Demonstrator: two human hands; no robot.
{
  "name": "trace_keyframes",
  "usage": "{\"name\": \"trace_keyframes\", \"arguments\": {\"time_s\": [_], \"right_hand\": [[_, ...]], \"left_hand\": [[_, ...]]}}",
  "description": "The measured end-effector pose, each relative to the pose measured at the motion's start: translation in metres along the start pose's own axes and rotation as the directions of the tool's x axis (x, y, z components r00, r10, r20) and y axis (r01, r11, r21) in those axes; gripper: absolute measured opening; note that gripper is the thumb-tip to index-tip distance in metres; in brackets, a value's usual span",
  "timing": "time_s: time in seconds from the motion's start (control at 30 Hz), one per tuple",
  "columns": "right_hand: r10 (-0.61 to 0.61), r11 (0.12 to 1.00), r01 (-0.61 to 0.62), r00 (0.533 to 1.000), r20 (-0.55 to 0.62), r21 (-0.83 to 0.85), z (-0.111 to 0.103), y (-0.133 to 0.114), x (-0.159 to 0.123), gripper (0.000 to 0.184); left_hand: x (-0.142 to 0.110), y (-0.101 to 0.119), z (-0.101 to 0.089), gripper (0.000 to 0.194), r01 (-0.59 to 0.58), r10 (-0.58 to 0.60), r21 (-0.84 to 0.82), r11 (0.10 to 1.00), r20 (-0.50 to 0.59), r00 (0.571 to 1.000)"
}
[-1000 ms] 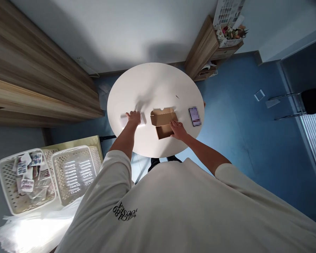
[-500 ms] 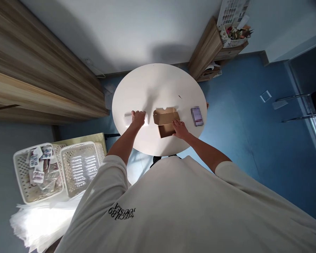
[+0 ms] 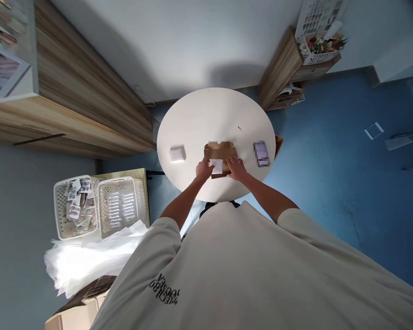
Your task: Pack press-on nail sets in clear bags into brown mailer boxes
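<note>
An open brown cardboard box (image 3: 221, 152) lies on the round white table, its flap folded back toward the wall. My left hand (image 3: 204, 169) is closed on a white card (image 3: 216, 166), held over the box's tray; whether it touches the bottom I cannot tell. At the right side of the box, my right hand (image 3: 237, 169) grips the cardboard with bent fingers. A white stack of cards or small block (image 3: 176, 155) stands on the table to the left, apart from both hands.
A blurred-out purple phone-like item (image 3: 261, 153) and a small dark thin object (image 3: 240, 128) lie on the table (image 3: 196, 110). Left of me stand two white baskets (image 3: 76, 208) with packets and clear plastic, beside white sheets (image 3: 89, 256). A wooden cabinet (image 3: 285, 68) is by the wall.
My left hand has moved right from the white stack to the box, carrying a white card. The right hand stays at the box's right side. The view has shifted a little.
</note>
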State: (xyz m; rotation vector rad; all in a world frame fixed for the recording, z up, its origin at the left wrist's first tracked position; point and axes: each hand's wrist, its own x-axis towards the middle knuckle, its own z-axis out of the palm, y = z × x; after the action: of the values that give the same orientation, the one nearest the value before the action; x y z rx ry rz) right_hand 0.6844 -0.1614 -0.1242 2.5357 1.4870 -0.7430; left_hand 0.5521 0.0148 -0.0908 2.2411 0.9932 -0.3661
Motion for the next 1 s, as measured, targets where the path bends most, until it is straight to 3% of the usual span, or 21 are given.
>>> {"name": "trace_keyframes", "arguments": {"time_s": [0.13,0.33,0.63,0.87,1.0], "right_hand": [[0.0,1.0,0.0,1.0,-0.03,0.008,0.0,-0.001,-0.002,0.097],[-0.004,1.0,0.005,0.998,-0.066,0.013,0.005,0.003,-0.002,0.097],[-0.008,1.0,0.01,0.998,-0.069,0.017,0.008,0.004,-0.001,0.095],[-0.017,1.0,0.018,0.998,-0.061,0.017,0.006,0.004,0.0,0.096],[-0.014,1.0,0.015,0.998,-0.066,0.011,0.008,0.005,0.001,0.095]], "left_hand": [[-0.005,0.024,0.036,0.026,0.094,-0.094,-0.001,0.996,0.013,0.995],[0.004,0.034,0.054,0.024,0.124,-0.124,0.004,0.992,0.071,0.99],[0.011,0.034,0.068,0.022,0.062,-0.054,-0.09,0.994,0.084,0.995],[0.008,0.028,0.065,0.02,-0.075,0.087,-0.069,0.995,0.2,0.976],[0.004,0.023,0.048,0.024,-0.054,0.066,-0.131,0.99,0.086,0.994]]}}
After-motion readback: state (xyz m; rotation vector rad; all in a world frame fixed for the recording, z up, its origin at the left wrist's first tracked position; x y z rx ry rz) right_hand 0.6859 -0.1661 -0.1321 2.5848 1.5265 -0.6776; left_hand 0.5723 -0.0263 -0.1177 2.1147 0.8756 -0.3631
